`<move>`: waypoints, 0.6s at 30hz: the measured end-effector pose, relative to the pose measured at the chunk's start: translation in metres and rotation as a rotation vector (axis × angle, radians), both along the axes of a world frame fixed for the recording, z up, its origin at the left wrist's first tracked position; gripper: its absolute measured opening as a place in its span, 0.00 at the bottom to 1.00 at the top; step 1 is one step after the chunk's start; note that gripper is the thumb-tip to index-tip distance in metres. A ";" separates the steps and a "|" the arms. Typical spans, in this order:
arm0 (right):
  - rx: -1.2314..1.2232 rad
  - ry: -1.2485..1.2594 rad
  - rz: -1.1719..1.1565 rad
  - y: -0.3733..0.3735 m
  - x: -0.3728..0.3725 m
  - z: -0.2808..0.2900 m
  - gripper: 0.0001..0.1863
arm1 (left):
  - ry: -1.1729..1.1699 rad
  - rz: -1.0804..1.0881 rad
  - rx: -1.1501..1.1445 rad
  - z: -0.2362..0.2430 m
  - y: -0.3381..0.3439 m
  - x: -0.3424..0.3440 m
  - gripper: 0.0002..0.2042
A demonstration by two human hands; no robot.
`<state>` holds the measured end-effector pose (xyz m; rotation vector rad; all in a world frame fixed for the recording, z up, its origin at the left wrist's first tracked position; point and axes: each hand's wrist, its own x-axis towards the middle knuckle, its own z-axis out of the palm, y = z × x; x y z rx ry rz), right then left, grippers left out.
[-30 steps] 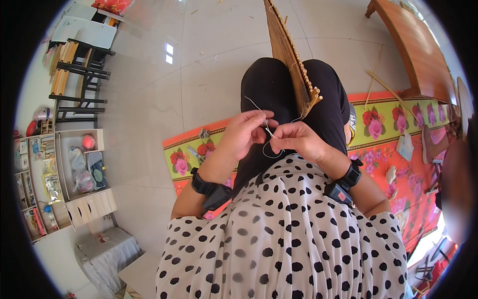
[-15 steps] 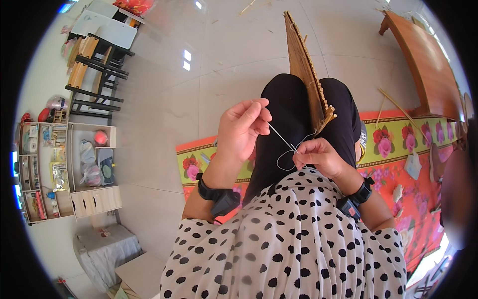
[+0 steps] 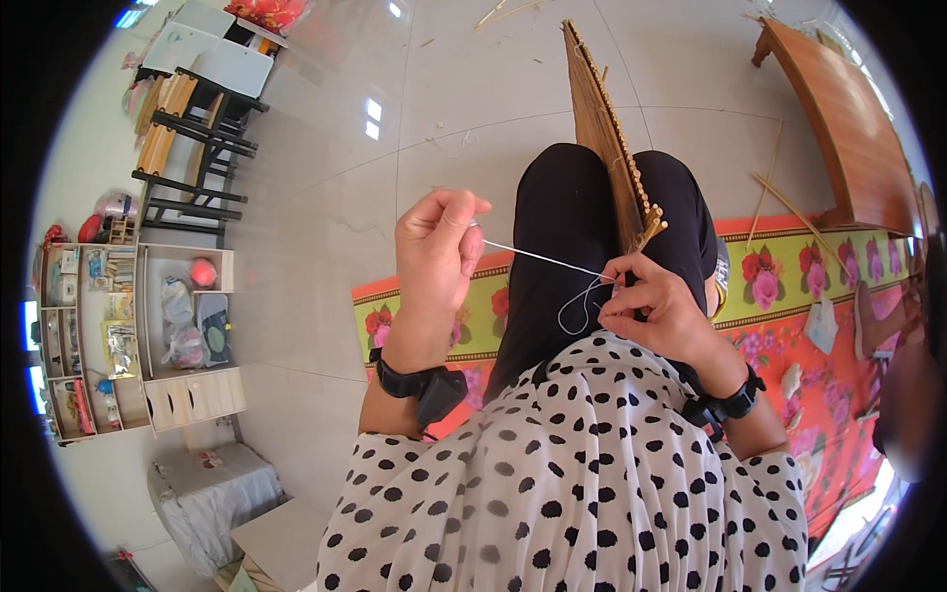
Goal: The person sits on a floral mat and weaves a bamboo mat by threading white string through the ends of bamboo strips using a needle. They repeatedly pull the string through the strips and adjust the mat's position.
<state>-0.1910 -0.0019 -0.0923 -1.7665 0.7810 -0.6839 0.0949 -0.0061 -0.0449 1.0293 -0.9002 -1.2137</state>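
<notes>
A white thread [image 3: 546, 259] runs taut between my two hands, over my dark trousers. My left hand [image 3: 441, 242] is closed on its left end, fingers curled in and thumb pressed against them. My right hand [image 3: 659, 308] pinches the thread near my lap, and a slack loop of it hangs beside those fingertips. Between my knees stands a narrow brown panel [image 3: 604, 128], tilted, with a row of thin cut stalks bound along its right edge. Several stalk ends stick out at its near end, just beyond my right hand. Whether a needle is on the thread cannot be made out.
Wooden furniture [image 3: 838, 109] stands at the far right, with loose stalks [image 3: 799, 215] beside it. A flowered mat [image 3: 760, 345] lies under my legs and to the right. Shelves [image 3: 187, 316] and stacked black-framed furniture [image 3: 192, 148] line the left side. Scraps litter the tiled floor.
My left hand has moved left and slightly up, drawing the thread longer and more level. My right hand has shifted a little right, its fingers raised. The panel stays between my knees.
</notes>
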 end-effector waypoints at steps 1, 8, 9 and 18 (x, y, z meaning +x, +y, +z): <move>-0.008 -0.006 0.007 0.000 -0.002 0.003 0.06 | -0.001 -0.003 0.007 0.000 0.000 0.000 0.12; -0.203 -0.040 -0.228 -0.003 -0.015 0.030 0.08 | 0.078 -0.188 0.157 0.019 -0.001 -0.010 0.13; -0.244 -0.039 -0.270 -0.004 -0.017 0.035 0.09 | -0.003 -0.201 0.113 0.020 0.000 -0.013 0.13; -0.182 -0.277 -0.143 -0.005 -0.022 0.052 0.06 | -0.101 -0.221 0.013 0.027 0.004 -0.021 0.06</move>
